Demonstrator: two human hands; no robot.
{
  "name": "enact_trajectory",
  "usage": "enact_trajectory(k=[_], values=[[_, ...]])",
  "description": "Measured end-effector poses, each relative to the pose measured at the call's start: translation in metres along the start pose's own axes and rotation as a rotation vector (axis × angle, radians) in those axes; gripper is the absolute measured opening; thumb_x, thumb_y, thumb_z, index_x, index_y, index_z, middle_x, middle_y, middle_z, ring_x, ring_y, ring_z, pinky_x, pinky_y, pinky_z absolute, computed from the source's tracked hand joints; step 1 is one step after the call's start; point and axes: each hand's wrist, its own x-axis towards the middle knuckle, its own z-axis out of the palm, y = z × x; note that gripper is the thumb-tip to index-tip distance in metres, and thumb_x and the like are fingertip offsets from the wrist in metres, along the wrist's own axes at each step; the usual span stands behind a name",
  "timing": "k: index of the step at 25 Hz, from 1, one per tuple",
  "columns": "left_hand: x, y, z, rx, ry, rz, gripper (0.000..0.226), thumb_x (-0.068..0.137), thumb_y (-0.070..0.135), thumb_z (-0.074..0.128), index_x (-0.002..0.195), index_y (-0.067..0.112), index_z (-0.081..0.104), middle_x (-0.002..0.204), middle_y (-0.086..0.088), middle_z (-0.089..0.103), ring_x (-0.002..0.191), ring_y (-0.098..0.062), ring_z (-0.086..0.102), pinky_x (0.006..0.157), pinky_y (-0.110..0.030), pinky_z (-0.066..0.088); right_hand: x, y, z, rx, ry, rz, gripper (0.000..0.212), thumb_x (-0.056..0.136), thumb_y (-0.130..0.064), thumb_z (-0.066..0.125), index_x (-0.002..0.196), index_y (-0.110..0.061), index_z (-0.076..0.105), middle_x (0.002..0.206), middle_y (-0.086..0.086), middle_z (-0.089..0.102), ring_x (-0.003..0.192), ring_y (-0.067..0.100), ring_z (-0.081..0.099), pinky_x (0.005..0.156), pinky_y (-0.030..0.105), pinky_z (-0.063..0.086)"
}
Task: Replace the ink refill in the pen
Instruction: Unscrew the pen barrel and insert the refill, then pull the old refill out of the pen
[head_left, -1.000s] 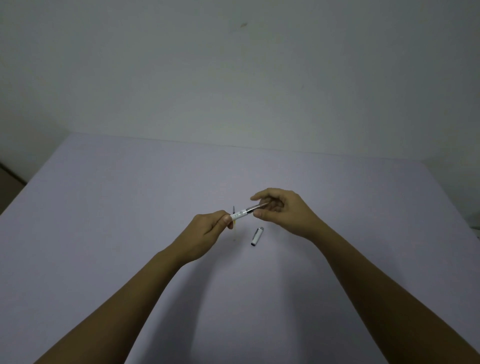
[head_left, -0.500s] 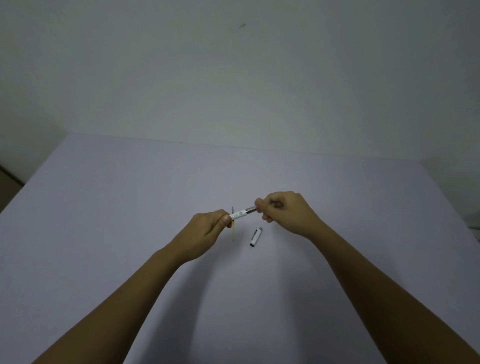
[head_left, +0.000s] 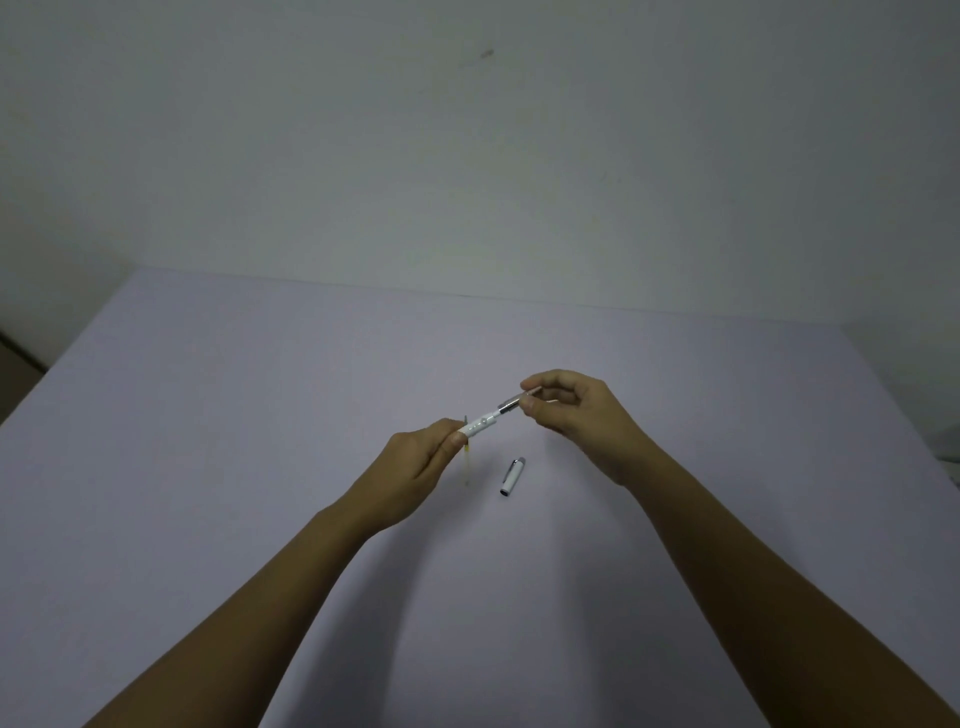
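Note:
A white pen is held above the table between both hands, tilted up to the right. My left hand grips its white barrel end. My right hand pinches the silver grip section at the pen's other end with thumb and forefinger. A thin yellowish refill lies on the table just right of my left hand, partly hidden behind it. The white pen cap with a silver end lies on the table below the pen.
The pale lilac table fills the lower view, with a plain wall behind its far edge. A dark gap shows past the table's left edge.
My right hand has shifted its fingers on the pen's silver section, first closing over it, then opening to a thumb-and-forefinger pinch. My left hand, the cap and the refill stay put.

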Motion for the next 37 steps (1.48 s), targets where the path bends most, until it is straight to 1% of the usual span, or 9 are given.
enact_trajectory(k=[3,8,11,14,20,23,26,28,37], values=[[-0.003,0.000,0.005,-0.034,-0.040,-0.001,0.019,0.096,0.035,0.034,0.107,0.029,0.048,0.070,0.011,0.060,0.065,-0.009,0.057,0.060,-0.016,0.041,0.002,0.002,0.003,0.123,0.038,0.017,0.012,0.082,-0.012,0.066,0.087,-0.023,0.069,0.082,-0.001,0.065,0.077,0.007,0.060,0.081,0.024,0.047],[-0.001,-0.002,0.017,0.067,0.097,0.047,0.028,0.090,0.040,0.049,0.094,0.015,0.062,0.081,0.003,0.066,0.073,-0.009,0.058,0.068,-0.023,0.046,0.007,-0.001,0.012,0.159,0.049,0.008,0.014,0.084,-0.013,0.065,0.090,-0.025,0.069,0.090,0.000,0.069,0.090,0.010,0.064,0.077,0.017,0.049],[-0.001,-0.007,0.025,0.119,0.154,0.068,0.029,0.088,0.036,0.056,0.092,0.009,0.068,0.078,-0.006,0.066,0.070,-0.017,0.057,0.065,-0.025,0.045,0.012,0.002,0.017,0.167,0.085,0.007,0.015,0.085,-0.015,0.064,0.091,-0.028,0.069,0.092,0.000,0.068,0.097,0.012,0.063,0.082,0.020,0.049],[-0.001,-0.013,0.028,0.129,0.149,0.040,0.025,0.087,0.029,0.058,0.091,0.006,0.069,0.073,-0.012,0.067,0.066,-0.022,0.058,0.065,-0.035,0.049,0.021,0.006,0.020,0.205,0.144,-0.002,0.016,0.086,-0.015,0.063,0.093,-0.029,0.067,0.096,0.002,0.065,0.099,0.013,0.060,0.087,0.022,0.048],[0.004,-0.030,0.022,0.148,0.126,-0.023,0.024,0.087,0.030,0.059,0.083,0.009,0.069,0.068,-0.012,0.064,0.063,-0.023,0.057,0.065,-0.041,0.051,0.046,0.021,0.015,0.524,0.333,0.043,0.015,0.090,-0.012,0.056,0.101,-0.020,0.063,0.092,-0.006,0.064,0.090,0.001,0.060,0.079,0.014,0.047],[0.006,-0.030,0.019,0.133,0.151,-0.028,0.037,0.085,0.041,0.053,0.082,0.007,0.069,0.065,-0.014,0.064,0.062,-0.026,0.057,0.062,-0.043,0.051,0.047,0.057,0.006,0.377,0.447,0.169,0.021,0.087,-0.013,0.061,0.108,-0.009,0.062,0.092,-0.003,0.064,0.084,0.002,0.059,0.074,0.014,0.046],[0.007,-0.029,0.018,0.129,0.171,-0.016,0.022,0.087,0.029,0.060,0.086,0.010,0.071,0.065,-0.013,0.064,0.063,-0.025,0.056,0.062,-0.040,0.049,0.037,0.108,0.007,0.063,0.524,0.385,0.027,0.077,-0.014,0.072,0.102,-0.004,0.068,0.088,0.006,0.067,0.073,0.011,0.059,0.070,0.022,0.048],[0.004,-0.029,0.018,0.132,0.173,-0.023,0.017,0.087,0.025,0.060,0.089,0.012,0.071,0.066,-0.012,0.064,0.064,-0.023,0.056,0.063,-0.037,0.048,0.026,0.132,0.013,-0.115,0.523,0.465,0.026,0.075,-0.016,0.074,0.097,-0.004,0.070,0.084,0.006,0.067,0.076,0.016,0.060,0.074,0.025,0.045],[0.005,-0.038,0.014,0.127,0.201,-0.077,0.035,0.083,0.038,0.051,0.081,0.008,0.069,0.063,-0.013,0.062,0.061,-0.024,0.055,0.060,-0.041,0.049,0.030,0.156,0.029,-0.250,0.526,0.486,0.023,0.075,-0.016,0.074,0.094,-0.003,0.069,0.096,0.016,0.074,0.080,0.016,0.059,0.077,0.024,0.045]])
